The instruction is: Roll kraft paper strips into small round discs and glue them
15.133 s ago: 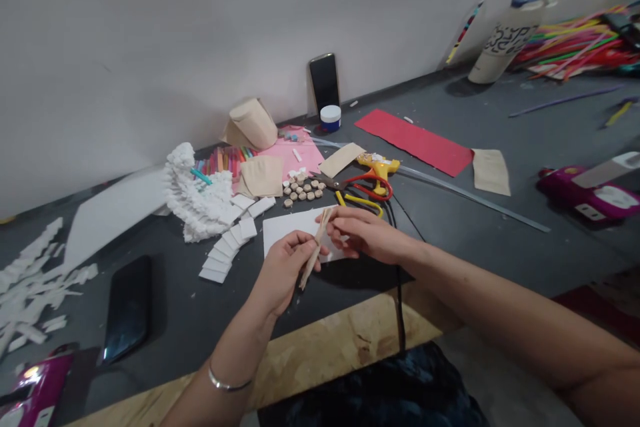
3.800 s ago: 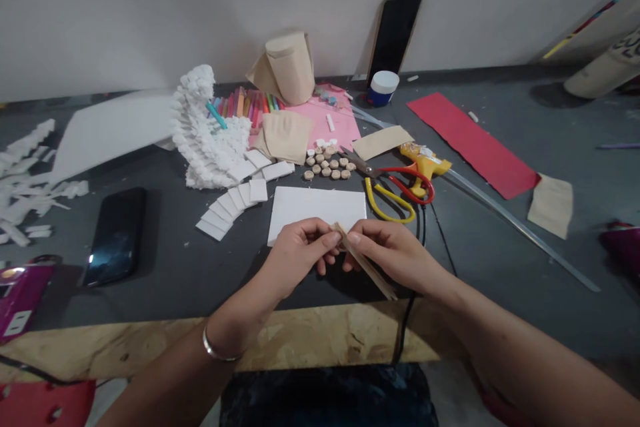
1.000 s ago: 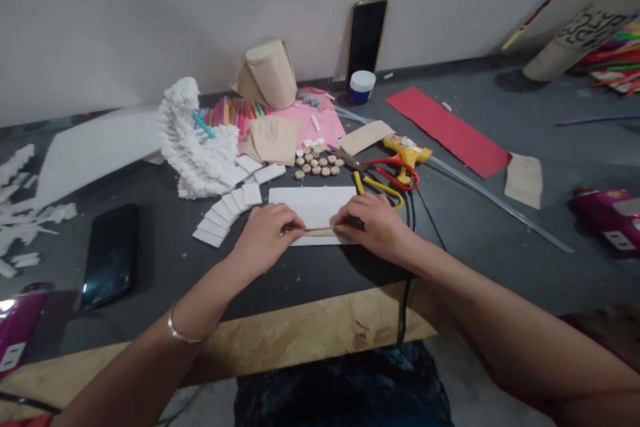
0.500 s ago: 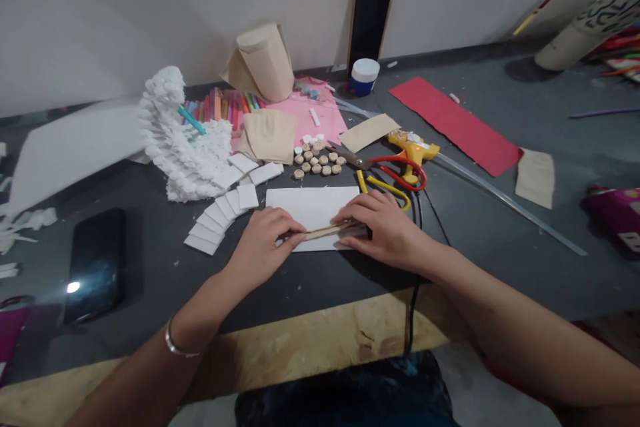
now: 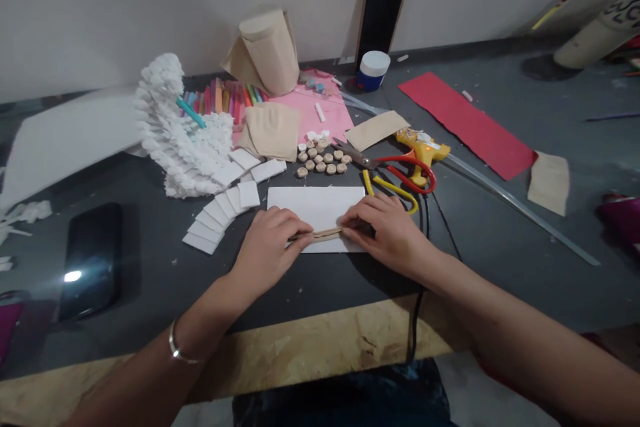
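My left hand and my right hand each pinch one end of a thin tan strip and press it flat along the near edge of a white rectangular card. The card lies on the dark grey table. Both hands have their fingers closed on the strip. Just beyond my right hand lie scissors with red and yellow handles and a yellow glue gun, whose black cord runs under my right wrist.
Small wooden discs, a fan of white squares, a white foam piece, tan paper, pink sheet, red strip, a jar and an upright phone lie behind. A black phone rests left.
The strip, held up in the air earlier, has come down onto the white card, and both hands now press it flat there. The view has shifted slightly.
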{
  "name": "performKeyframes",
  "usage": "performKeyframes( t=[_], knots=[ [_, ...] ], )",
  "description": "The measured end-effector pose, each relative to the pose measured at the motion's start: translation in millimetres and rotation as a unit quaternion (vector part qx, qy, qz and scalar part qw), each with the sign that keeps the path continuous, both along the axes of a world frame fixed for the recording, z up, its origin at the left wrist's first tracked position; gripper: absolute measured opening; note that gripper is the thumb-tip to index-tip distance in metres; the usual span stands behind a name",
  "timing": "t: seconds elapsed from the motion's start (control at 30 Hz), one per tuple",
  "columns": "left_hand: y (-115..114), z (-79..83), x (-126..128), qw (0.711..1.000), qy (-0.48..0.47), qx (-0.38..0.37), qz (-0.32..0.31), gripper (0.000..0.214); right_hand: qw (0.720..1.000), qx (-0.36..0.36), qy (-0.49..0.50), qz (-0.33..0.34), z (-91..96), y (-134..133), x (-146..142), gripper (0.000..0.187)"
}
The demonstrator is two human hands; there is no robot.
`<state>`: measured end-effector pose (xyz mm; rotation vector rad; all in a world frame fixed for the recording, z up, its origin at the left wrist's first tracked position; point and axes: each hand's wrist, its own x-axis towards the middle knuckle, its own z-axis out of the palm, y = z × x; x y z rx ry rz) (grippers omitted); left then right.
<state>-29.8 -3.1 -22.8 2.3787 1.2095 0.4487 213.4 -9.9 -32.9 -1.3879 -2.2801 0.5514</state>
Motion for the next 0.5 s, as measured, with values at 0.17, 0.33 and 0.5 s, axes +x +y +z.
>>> performKeyframes(
  t=[0.17,0.33,0.5],
  knots=[
    [-0.5,-2.1,5.9,1.0,-0.008,0.003,0.007,0.015,1.0,0.003,0.006,0.007,-0.8,-0.1,-2.5,0.003],
    [1.9,-2.9,7.1,1.0,-0.013,-0.012,0.01,0.016,1.0,-0.004,0.01,0.005,0.2,1.1,-5.2,0.004],
    [4.4,-6.2,3.0,1.0,-0.024,-0.007,-0.015,0.015,1.0,0.002,0.006,0.026,-1.2,2.1,-5.6,0.001]
  ],
)
